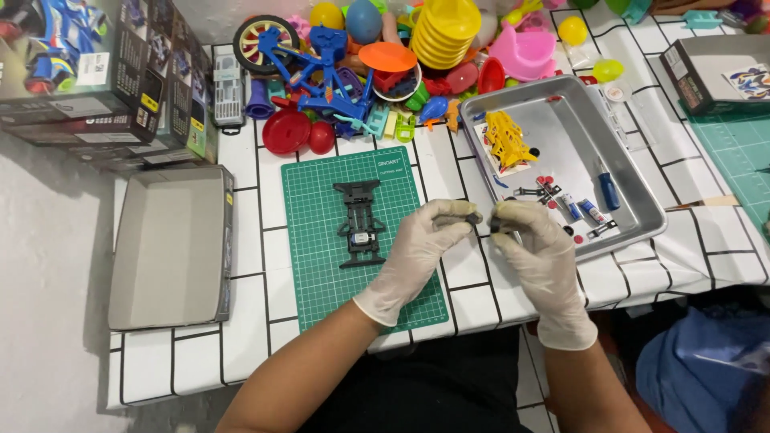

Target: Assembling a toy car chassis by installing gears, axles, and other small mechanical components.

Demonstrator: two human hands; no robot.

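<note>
Left hand [417, 252] pinches small black part [467, 217]; right hand [539, 248] pinches another dark piece [499, 227], beside tray [634, 184], chassis [358, 223] on mat [321, 273].

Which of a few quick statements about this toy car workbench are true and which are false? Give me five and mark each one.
1. Both hands wear pale gloves. True: the left hand and the right hand are gloved.
2. The black car frame lies on the green cutting mat. True.
3. The metal tray holds nothing. False: it holds a yellow part, a blue-handled screwdriver and small pieces.
4. The hands hold small dark parts between them. True, though what the parts are is too small to tell.
5. The grey box lid sits to the right of the mat. False: it sits to the left of it.
</note>
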